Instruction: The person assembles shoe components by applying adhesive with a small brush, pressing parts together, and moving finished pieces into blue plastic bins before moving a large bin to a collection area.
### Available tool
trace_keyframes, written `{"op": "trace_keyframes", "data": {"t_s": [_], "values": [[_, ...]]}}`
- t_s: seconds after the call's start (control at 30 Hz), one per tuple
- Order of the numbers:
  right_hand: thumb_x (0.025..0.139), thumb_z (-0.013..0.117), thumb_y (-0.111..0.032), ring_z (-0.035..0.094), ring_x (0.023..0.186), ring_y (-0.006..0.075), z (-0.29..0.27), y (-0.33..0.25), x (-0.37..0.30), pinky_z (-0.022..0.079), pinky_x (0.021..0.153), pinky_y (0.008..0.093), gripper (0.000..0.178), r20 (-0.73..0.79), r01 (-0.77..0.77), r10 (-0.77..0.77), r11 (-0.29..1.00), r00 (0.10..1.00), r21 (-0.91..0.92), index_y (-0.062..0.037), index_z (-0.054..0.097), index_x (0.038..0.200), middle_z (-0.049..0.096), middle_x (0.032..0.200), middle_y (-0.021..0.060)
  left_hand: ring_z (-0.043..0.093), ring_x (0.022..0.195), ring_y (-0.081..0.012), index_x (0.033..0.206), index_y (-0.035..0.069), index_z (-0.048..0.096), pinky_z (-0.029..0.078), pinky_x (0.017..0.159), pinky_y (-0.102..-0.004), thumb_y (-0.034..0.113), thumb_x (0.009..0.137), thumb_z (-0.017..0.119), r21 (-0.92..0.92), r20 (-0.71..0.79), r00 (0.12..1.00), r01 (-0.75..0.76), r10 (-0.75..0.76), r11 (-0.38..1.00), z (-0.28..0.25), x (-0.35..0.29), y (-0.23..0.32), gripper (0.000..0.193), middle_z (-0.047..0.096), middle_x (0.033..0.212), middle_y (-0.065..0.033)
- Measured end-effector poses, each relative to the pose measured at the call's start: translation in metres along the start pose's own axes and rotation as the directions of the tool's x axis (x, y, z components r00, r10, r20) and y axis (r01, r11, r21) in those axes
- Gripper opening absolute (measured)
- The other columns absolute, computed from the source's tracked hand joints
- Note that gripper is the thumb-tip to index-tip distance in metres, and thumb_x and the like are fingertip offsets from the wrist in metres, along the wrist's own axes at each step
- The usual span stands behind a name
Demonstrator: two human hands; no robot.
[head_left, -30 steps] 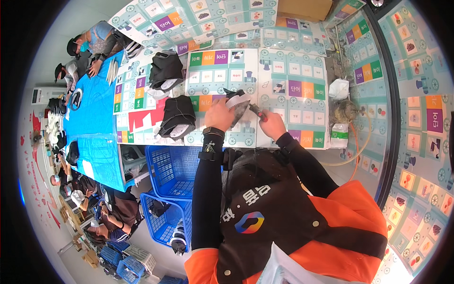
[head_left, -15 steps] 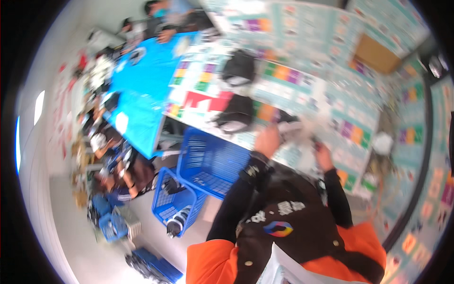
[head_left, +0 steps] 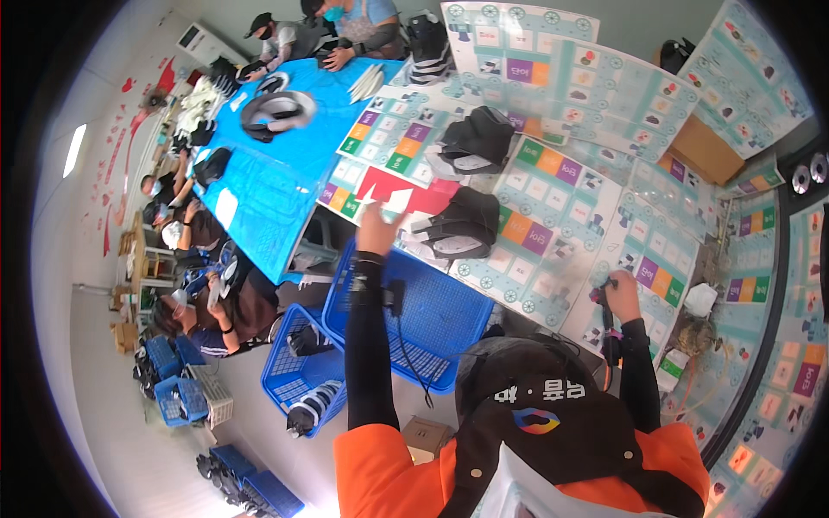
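My left hand (head_left: 377, 231) reaches over the table's left edge, beside a red sheet (head_left: 404, 192); its fingers look apart, with nothing in them. In my right hand (head_left: 622, 295), closed at the table's right part, is a slim dark hand tool (head_left: 611, 345) with an orange cord; its exact kind is unclear. Two stacks of dark grey-and-white shoe uppers, the nearer stack (head_left: 459, 223) and the farther stack (head_left: 479, 140), lie on the sheet-covered table (head_left: 527, 281). A blurred dark-and-white piece (head_left: 278, 112), apparently a shoe upper, shows over the blue table (head_left: 259, 186).
Blue plastic baskets, one large basket (head_left: 414, 298) and a smaller basket (head_left: 281, 375) with shoe parts, stand below the table's left edge. A cardboard piece (head_left: 704, 151) leans at the back right. Several people work around the blue table. A cardboard box (head_left: 425, 439) sits low near my left arm.
My left hand has let go of a dark upper and swung left. A blurred piece now shows over the blue table. My right hand has shifted slightly right with the tool.
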State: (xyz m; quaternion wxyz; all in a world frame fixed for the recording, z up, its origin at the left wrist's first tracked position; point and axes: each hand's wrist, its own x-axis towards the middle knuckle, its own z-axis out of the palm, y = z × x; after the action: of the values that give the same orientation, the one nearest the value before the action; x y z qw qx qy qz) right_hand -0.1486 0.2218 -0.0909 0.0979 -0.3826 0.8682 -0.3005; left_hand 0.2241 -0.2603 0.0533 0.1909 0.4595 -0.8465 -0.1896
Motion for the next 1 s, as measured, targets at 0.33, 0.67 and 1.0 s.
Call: {"op": "trace_keyframes", "data": {"t_s": [0.33,0.67,1.0], "values": [[0.085,0.066,-0.007,0.067,0.102,0.0357,0.052,-0.152,0.059,0.053,0.091,0.0447,0.029,0.408,0.055,-0.212,0.930,0.888,0.365,-0.0017,0.065,0.114,0.065,0.115,0.0187,0.056,0.093,-0.0293,0.098,0.018,0.059,0.047,0.072,-0.0440,0.017,0.083,0.063,0.294,0.012,0.864,-0.485,0.504,0.824,0.173,-0.036,0.052,0.016,0.053,0.096,-0.0071],[0.086,0.069,-0.011,0.052,0.130,0.0451,0.223,-0.207,0.148,0.045,0.106,0.0488,0.077,0.485,0.106,-0.096,0.994,0.869,0.007,0.0017,0.032,0.152,0.052,0.139,0.0352,0.062,0.118,-0.0358,0.111,0.007,0.055,0.056,0.094,-0.0423,0.009,0.085,0.058,-0.062,0.086,0.872,-0.479,0.482,0.876,0.125,-0.074,0.026,0.026,0.061,0.126,-0.0170],[0.094,0.057,-0.002,0.053,0.116,0.0409,0.051,-0.400,0.126,0.044,0.097,0.0462,0.058,0.187,0.719,-0.743,0.669,0.643,0.185,-0.0092,0.047,0.151,0.059,0.118,0.0194,0.068,0.103,-0.0399,0.118,0.008,0.068,0.055,0.087,-0.0439,-0.006,0.081,0.057,-0.463,-0.163,0.964,-0.264,0.211,0.846,0.035,-0.060,0.038,0.041,0.071,0.109,-0.0172]]}}
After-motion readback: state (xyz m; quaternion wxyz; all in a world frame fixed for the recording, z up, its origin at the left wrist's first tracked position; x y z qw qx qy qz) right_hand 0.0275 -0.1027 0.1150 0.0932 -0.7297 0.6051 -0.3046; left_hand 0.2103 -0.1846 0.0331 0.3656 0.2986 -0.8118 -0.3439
